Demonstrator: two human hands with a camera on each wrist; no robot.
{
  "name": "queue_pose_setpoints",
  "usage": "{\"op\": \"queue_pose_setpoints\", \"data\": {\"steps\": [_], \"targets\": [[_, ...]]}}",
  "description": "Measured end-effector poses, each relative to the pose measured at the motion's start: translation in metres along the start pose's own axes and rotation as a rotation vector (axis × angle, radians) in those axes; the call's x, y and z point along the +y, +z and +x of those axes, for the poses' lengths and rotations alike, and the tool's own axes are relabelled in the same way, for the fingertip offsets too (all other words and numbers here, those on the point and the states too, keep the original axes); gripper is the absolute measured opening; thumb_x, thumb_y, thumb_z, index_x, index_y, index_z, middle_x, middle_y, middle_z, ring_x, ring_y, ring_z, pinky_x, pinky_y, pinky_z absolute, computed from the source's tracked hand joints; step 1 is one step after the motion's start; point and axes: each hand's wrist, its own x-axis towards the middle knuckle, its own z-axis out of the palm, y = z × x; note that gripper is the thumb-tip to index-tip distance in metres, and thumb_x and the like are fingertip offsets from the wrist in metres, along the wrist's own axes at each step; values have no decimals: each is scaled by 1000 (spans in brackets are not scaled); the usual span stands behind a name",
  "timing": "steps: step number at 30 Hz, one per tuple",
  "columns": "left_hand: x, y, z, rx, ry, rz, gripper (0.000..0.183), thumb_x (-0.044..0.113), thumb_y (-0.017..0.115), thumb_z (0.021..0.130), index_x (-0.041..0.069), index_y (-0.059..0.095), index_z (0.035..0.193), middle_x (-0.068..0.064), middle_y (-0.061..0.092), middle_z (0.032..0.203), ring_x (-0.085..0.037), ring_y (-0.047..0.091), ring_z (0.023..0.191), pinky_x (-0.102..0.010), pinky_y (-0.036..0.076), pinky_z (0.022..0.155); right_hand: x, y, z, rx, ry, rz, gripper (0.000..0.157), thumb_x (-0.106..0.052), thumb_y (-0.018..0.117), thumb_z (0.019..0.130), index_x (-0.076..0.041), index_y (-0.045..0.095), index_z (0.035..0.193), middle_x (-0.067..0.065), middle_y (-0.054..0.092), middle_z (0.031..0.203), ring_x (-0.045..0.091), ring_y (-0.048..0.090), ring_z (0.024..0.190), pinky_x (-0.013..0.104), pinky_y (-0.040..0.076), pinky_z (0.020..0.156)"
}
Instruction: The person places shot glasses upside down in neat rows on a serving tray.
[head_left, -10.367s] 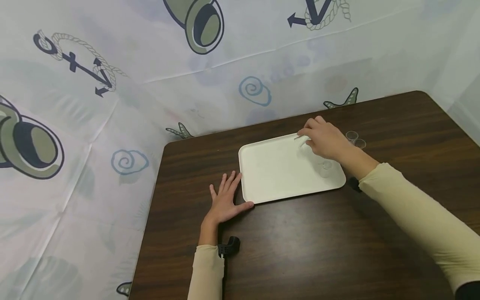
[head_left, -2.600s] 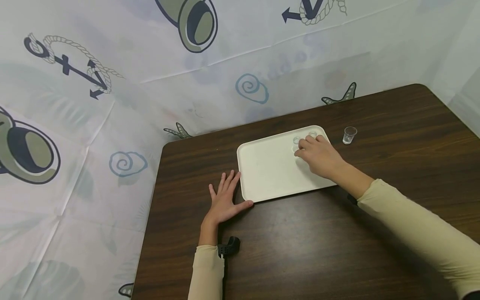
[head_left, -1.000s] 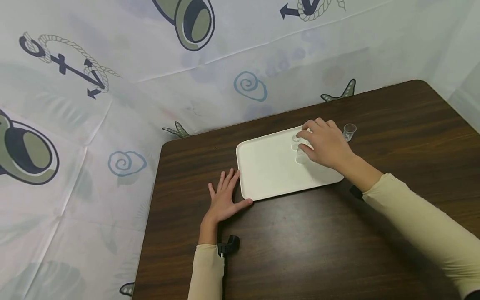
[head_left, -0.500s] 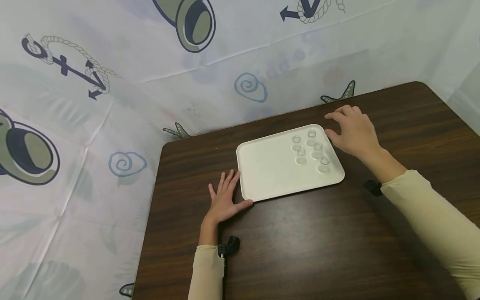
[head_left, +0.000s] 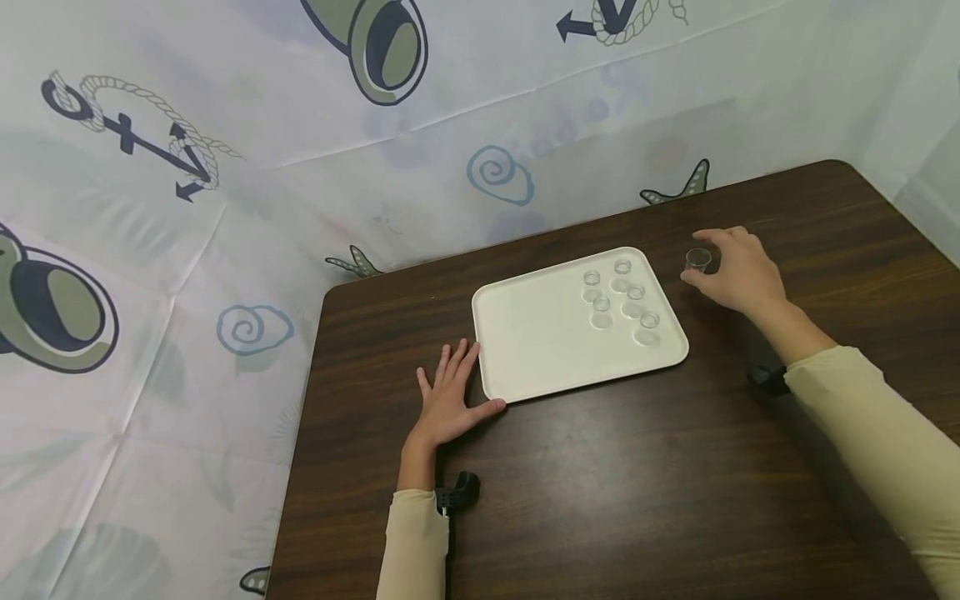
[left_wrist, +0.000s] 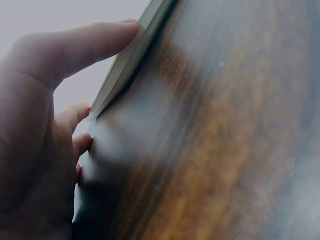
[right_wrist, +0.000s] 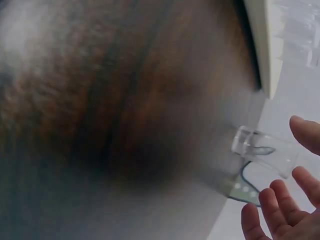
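Observation:
A small clear cup [head_left: 698,259] stands upright on the dark table, right of the white tray [head_left: 540,350]. My right hand [head_left: 742,271] is around it, thumb on one side and fingers on the other. In the right wrist view a gap shows between the thumb [right_wrist: 306,134] and the clear cup [right_wrist: 265,151], so the hand does not grip it. Several like cups [head_left: 602,311] sit in two rows on the tray's right half. My left hand [head_left: 446,410] lies spread at the tray's near-left corner; its thumb [left_wrist: 95,45] touches the rim in the left wrist view.
The brown wood-grain table [head_left: 600,483] runs back to a patterned cloth [head_left: 420,192] hanging behind it. A black wrist camera [head_left: 459,492] sits by the left wrist.
Earlier my right hand was setting cups on the tray; since then it has moved right, off the tray, to the lone cup. More cups now stand on the tray. My left hand has stayed put.

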Motion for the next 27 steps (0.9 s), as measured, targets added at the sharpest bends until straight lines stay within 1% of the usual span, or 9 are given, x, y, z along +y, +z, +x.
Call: {"op": "queue_pose_setpoints", "data": {"steps": [5,8,12,17,22,27], "targets": [[0,0,0,-4,0,-10,101,71,61,81,27,16,159,-4,13,164,-34,3,150,-74,-8,103,8,6,1,-19,36,85,65,-30,72,89,-3,46,142,28,45,126,46,46,111,64,39,84],[-1,0,0,-4,0,-15,100,70,62,81,27,17,159,-5,13,164,-34,3,149,-75,-7,103,11,9,3,-20,38,127,64,-27,72,89,0,46,141,30,47,124,46,47,109,62,39,86],[-2,1,1,-5,-1,-16,99,70,61,82,29,16,159,-4,14,164,-34,3,149,-75,-7,103,14,13,4,-12,42,163,62,-22,73,89,3,47,138,29,53,116,42,51,101,56,42,80],[-1,1,1,-3,4,-15,100,71,61,81,28,16,159,-5,14,164,-34,3,149,-75,-7,103,17,16,5,-19,58,180,57,-21,73,89,6,50,134,28,55,108,38,52,93,46,40,73],[0,0,0,-5,2,-25,100,70,62,81,27,16,159,-5,13,164,-34,3,150,-74,-10,103,22,17,4,-35,71,184,53,-25,71,91,7,53,128,30,56,108,41,53,94,47,42,74],[1,-1,0,-8,-1,-21,101,70,62,81,27,16,159,-5,13,164,-33,2,150,-73,-10,104,24,18,4,-37,87,176,46,-27,69,92,5,57,122,29,59,107,40,54,93,46,42,74]]}}
